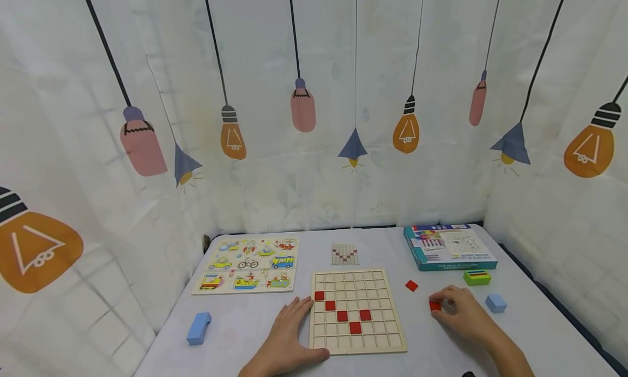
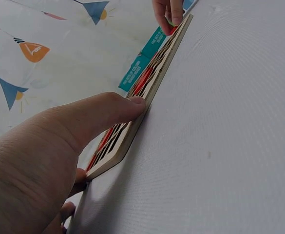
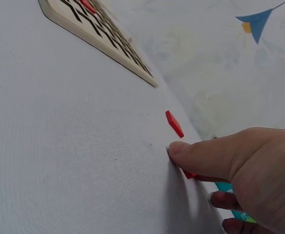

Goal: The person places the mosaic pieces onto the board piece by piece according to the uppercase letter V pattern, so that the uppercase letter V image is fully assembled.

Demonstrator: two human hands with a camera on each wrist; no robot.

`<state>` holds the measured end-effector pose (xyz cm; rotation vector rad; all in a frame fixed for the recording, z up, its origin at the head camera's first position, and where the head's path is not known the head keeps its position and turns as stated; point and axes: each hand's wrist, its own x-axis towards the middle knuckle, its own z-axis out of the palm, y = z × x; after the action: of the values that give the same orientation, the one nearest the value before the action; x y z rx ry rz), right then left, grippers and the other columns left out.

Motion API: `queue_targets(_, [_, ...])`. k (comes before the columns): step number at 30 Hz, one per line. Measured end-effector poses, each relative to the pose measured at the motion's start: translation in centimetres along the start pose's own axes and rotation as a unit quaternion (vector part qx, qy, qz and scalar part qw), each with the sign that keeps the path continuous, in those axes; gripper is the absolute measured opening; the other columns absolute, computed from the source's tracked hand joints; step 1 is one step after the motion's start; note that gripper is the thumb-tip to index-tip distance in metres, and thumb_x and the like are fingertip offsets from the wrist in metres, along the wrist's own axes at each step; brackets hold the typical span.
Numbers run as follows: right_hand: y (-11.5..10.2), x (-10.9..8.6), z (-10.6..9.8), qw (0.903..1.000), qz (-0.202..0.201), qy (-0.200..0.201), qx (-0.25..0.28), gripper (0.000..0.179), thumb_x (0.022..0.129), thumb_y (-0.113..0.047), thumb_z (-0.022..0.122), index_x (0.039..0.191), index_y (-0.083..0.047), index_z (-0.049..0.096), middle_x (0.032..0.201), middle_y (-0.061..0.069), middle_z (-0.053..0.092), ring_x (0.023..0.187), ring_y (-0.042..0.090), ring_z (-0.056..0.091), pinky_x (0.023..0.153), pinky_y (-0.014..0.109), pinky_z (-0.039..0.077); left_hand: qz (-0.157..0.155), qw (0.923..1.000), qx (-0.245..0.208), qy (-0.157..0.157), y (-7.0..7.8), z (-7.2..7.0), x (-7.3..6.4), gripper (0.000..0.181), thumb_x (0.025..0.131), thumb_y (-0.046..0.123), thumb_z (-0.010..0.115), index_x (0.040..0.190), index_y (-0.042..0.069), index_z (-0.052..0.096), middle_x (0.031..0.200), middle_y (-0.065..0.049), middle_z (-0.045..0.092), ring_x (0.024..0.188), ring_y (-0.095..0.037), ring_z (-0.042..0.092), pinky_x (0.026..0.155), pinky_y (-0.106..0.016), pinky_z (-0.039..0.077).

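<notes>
My left hand (image 1: 285,338) rests at the left side of a wooden grid board (image 1: 360,351), its fingers stretched along the left edge and its thumb on the near-left corner. In the left wrist view the thumb (image 2: 118,108) presses on the board's rim. Several red square tiles (image 1: 355,328) sit in the grid, most in a diagonal line. To the right of the board, my right hand (image 1: 465,314) pinches a red tile (image 1: 434,306) between thumb and fingers, low over the table. Another red tile (image 3: 174,124) lies loose just beyond it.
A small pattern card (image 1: 345,254) lies behind the board. At the back left is a picture puzzle board (image 1: 247,263); at the back right, a teal box (image 1: 451,247). A green-yellow block (image 1: 477,278) and blue blocks (image 1: 495,303) stand right, with a blue arch block (image 1: 198,328) left.
</notes>
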<state>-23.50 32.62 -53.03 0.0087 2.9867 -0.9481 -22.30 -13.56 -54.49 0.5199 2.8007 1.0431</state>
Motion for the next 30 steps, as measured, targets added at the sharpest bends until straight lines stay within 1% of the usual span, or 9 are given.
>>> queue_targets(2, [0.1,0.0,0.0,1.0000,-0.004,0.001,0.000,0.032,0.093,-0.026,0.091,0.122,-0.020,0.082,0.120,-0.003,0.073,0.119,0.025,0.061,0.105,0.059,0.063,0.001,1.0000,0.000,0.000,-0.1,0.1,0.0,0.123,0.071,0.074,0.091,0.167,0.011,0.048,0.175,-0.012,0.046,0.169,-0.044,0.029,0.139,-0.073,0.018])
queue_targets(7, [0.4,-0.1,0.2,1.0000,-0.005,0.007,0.000,0.026,0.094,-0.027,0.090,0.119,-0.022,0.083,0.118,-0.004,0.073,0.119,0.025,0.061,0.106,0.056,0.062,0.001,1.0000,0.001,0.001,-0.1,0.2,0.0,0.123,0.070,0.074,0.091,0.167,0.011,0.048,0.175,-0.012,0.046,0.169,-0.044,0.029,0.139,-0.074,0.018])
queue_targets(10, [0.5,-0.1,0.3,1.0000,-0.005,0.006,0.003,0.025,0.095,-0.026,0.090,0.118,-0.022,0.083,0.116,-0.004,0.073,0.118,0.025,0.060,0.105,0.056,0.062,0.002,1.0000,0.000,0.000,-0.1,0.2,0.1,0.123,0.070,0.075,0.091,0.167,0.011,0.048,0.175,-0.012,0.046,0.169,-0.044,0.029,0.139,-0.073,0.018])
queue_targets(14, [0.7,-0.1,0.4,0.9999,-0.006,0.009,0.003,0.024,0.094,-0.025,0.090,0.118,-0.023,0.083,0.115,-0.005,0.073,0.118,0.025,0.060,0.104,0.053,0.062,0.007,1.0000,-0.001,0.001,-0.1,0.2,0.1,0.123,0.071,0.074,0.092,0.167,0.010,0.048,0.175,-0.012,0.046,0.169,-0.045,0.029,0.139,-0.073,0.018])
queue_targets(18, [0.6,-0.3,0.5,0.9998,-0.011,0.013,-0.002,0.023,0.094,-0.029,0.090,0.116,-0.025,0.084,0.116,-0.006,0.073,0.119,0.023,0.059,0.102,0.048,0.061,0.012,0.9999,-0.001,0.004,-0.1,0.2,0.0,0.123,0.071,0.072,0.093,0.166,0.008,0.048,0.174,-0.013,0.047,0.168,-0.046,0.030,0.139,-0.073,0.019])
queue_targets(22, [0.2,-0.5,0.5,0.9998,-0.010,0.014,-0.001,0.023,0.094,-0.031,0.091,0.116,-0.026,0.084,0.115,-0.007,0.074,0.119,0.023,0.058,0.101,0.045,0.060,0.014,0.9999,0.000,0.003,-0.1,0.1,0.0,0.123,0.072,0.073,0.093,0.166,0.007,0.048,0.174,-0.013,0.047,0.168,-0.046,0.030,0.139,-0.073,0.019])
queue_targets(27, [-0.8,-0.5,0.6,0.9998,-0.015,0.014,0.004,0.026,0.093,-0.029,0.091,0.118,-0.026,0.083,0.116,-0.007,0.074,0.118,0.023,0.057,0.102,0.047,0.062,0.006,1.0000,0.002,0.001,-0.1,0.0,0.0,0.124,0.071,0.075,0.091,0.167,0.009,0.047,0.175,-0.013,0.045,0.169,-0.045,0.029,0.140,-0.072,0.018])
queue_targets(30, [-1.5,-0.4,0.4,0.9994,-0.026,0.021,0.002,0.027,0.093,-0.028,0.091,0.119,-0.027,0.083,0.117,-0.007,0.074,0.119,0.023,0.057,0.103,0.050,0.063,0.009,1.0000,0.003,0.002,0.0,-0.1,-0.1,0.124,0.072,0.073,0.092,0.166,0.008,0.047,0.175,-0.014,0.046,0.169,-0.046,0.030,0.139,-0.073,0.018])
